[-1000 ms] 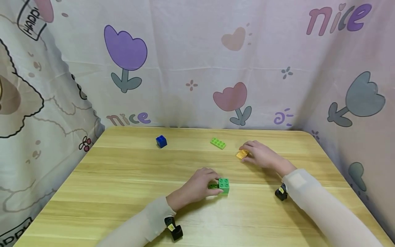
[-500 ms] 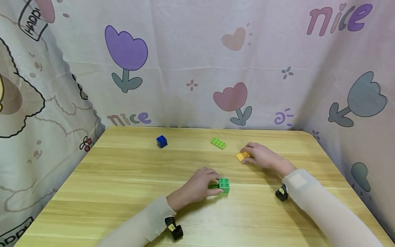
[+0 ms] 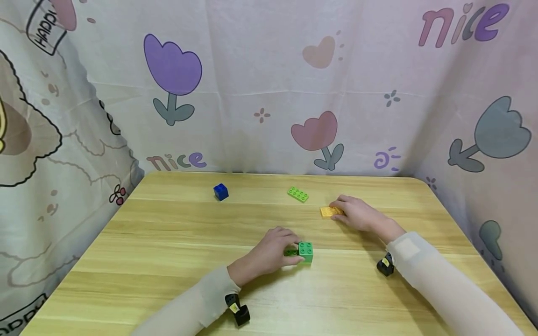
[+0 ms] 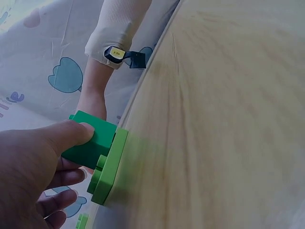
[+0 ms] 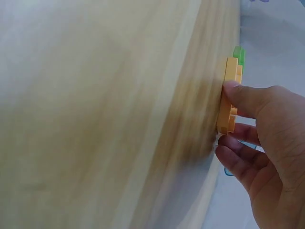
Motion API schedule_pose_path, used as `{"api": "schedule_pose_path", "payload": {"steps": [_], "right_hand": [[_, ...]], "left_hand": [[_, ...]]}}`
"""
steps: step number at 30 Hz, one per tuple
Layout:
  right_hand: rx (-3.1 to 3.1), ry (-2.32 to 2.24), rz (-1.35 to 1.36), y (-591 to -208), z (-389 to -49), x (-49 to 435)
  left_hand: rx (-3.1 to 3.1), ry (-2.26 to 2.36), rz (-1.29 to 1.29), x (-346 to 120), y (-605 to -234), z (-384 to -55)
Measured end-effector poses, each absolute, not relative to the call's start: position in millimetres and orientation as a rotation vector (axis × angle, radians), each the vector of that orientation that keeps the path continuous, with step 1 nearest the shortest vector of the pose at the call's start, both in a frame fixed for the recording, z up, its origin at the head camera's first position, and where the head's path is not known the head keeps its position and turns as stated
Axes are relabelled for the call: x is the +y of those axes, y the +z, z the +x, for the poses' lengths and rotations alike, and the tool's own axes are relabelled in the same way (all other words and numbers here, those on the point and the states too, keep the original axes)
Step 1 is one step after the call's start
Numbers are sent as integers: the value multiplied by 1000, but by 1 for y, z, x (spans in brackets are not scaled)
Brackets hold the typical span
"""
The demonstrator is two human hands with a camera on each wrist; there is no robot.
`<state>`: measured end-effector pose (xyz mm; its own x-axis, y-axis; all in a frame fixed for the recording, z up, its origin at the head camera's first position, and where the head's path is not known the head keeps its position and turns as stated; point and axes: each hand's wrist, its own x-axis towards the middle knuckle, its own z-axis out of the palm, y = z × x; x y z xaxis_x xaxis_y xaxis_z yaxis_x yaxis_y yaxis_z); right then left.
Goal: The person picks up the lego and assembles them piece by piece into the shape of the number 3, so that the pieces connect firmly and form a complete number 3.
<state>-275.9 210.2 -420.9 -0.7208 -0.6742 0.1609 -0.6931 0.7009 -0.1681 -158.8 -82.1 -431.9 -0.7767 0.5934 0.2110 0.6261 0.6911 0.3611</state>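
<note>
Black wrist strap (image 3: 238, 311), yellow label (image 3: 234, 307), too small to read. My left grip (image 3: 269, 252): pinching a green brick (image 3: 306, 252), four studs atop, mounted on a lower lime plate (image 4: 110, 169), upon the counter (image 3: 168, 252). My right grip (image 3: 356, 213): pinching a yellow-orange plate (image 3: 326, 212), studded, on the counter. Beyond: loose lime plate (image 3: 298, 194), two stud rows; blue brick (image 3: 220, 192). Backdrop cloth (image 3: 252, 60): "nice", twice, multicoloured.

A green block (image 3: 306, 252) sits on a lime plate (image 4: 112, 167), a yellow plate (image 3: 327, 212) studs-up beyond.
</note>
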Motion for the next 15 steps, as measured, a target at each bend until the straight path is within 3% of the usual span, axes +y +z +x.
{"api": "schedule_pose_path", "payload": {"steps": [15], "right_hand": [[-2847,316,1111,-415,-268,209]], "left_hand": [[-2846,-668,-1008,-81,-431,-161]]}}
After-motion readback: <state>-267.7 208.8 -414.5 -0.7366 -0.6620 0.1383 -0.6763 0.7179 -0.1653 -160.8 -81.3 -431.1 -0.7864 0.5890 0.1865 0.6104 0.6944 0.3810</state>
